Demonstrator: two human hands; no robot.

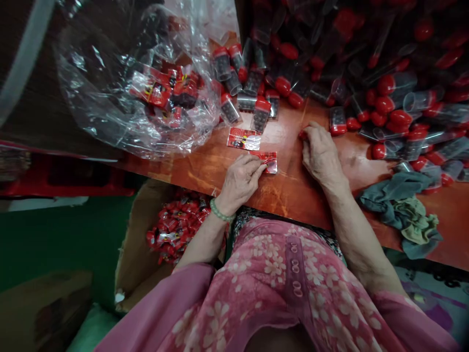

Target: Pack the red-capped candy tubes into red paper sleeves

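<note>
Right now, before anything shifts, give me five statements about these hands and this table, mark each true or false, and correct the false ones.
1. The left hand touches a red printed packet. True.
2. The green bracelet is on the right wrist. False: the green bracelet is on the left wrist.
3. The right hand has a small red piece at its fingertips. True.
4. The crumpled cloths lie left of both hands. False: they lie to the right.
5. The cardboard box contains red items. True.

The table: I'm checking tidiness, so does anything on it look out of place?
Perhaps the crumpled teal and pale-green cloth: it lies bunched near the front edge of the table, at right, odd as loose fabric beside the red-capped tubes.
</note>
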